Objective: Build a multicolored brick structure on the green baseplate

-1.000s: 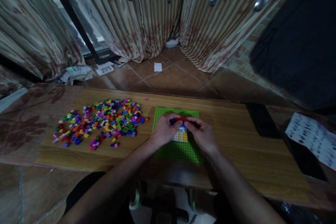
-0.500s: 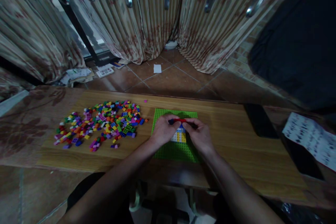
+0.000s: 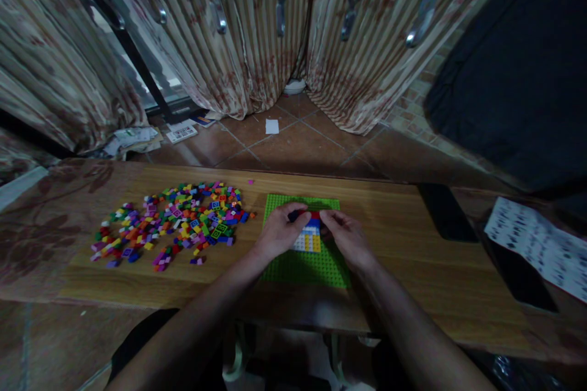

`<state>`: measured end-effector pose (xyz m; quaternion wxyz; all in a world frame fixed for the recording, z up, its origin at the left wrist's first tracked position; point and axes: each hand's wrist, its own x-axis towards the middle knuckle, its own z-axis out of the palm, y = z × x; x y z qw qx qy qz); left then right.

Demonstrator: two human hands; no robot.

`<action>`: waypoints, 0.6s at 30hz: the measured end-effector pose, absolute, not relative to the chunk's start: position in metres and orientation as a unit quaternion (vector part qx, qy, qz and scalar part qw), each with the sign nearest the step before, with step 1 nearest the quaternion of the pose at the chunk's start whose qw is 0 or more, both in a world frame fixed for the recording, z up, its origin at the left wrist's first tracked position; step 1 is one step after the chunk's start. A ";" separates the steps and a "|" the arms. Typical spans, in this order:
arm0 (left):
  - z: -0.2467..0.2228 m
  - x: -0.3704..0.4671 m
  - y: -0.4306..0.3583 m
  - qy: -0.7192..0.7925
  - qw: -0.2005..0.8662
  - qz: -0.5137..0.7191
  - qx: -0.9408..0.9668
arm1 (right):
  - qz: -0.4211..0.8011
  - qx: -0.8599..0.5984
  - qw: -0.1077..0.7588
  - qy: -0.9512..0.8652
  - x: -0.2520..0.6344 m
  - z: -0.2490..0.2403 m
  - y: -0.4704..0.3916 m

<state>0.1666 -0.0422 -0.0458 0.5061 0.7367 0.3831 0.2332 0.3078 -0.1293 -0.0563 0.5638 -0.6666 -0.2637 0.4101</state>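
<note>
A green studded baseplate [image 3: 328, 272] lies on the wooden table in front of me. On it stands a small build of toy bricks [image 3: 308, 242], white and yellow at the near end, with light blue and darker blue behind. A red toy brick [image 3: 315, 215] shows at its far end, between my hands. My left hand [image 3: 283, 229] is closed at the left end of the red and blue bricks, thumb toward the middle. At their right end, my right hand [image 3: 345, 233] pinches with thumb and forefinger. The fingers partly cover the bricks, and shadow blurs the detail.
A wide pile of loose toy bricks [image 3: 169, 220] in many colours spreads to the left. On the right lie a black phone-like slab [image 3: 447, 212], a second dark slab [image 3: 523, 275] and a printed sheet [image 3: 539, 238]. Curtains [image 3: 247, 49] hang beyond the table.
The red and dark blue strip held across both hands is lower against the build, with blue showing beneath the red. My fingertips have spread slightly apart. The view has tilted up a little.
</note>
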 end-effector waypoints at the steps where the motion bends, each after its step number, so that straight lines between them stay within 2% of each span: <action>1: -0.046 0.166 -0.041 0.381 0.516 0.236 0.730 | 0.410 -0.667 0.567 -0.255 0.309 -0.057 -0.129; 6: -0.041 0.153 -0.034 0.378 0.557 0.256 0.694 | 0.413 -0.659 0.590 -0.220 0.312 -0.060 -0.129; 13: -0.036 0.137 -0.041 0.370 0.483 0.223 0.762 | 0.417 -0.652 0.595 -0.215 0.313 -0.060 -0.130; 18: -0.037 0.141 -0.043 0.372 0.478 0.229 0.762 | 0.418 -0.655 0.590 -0.220 0.313 -0.060 -0.131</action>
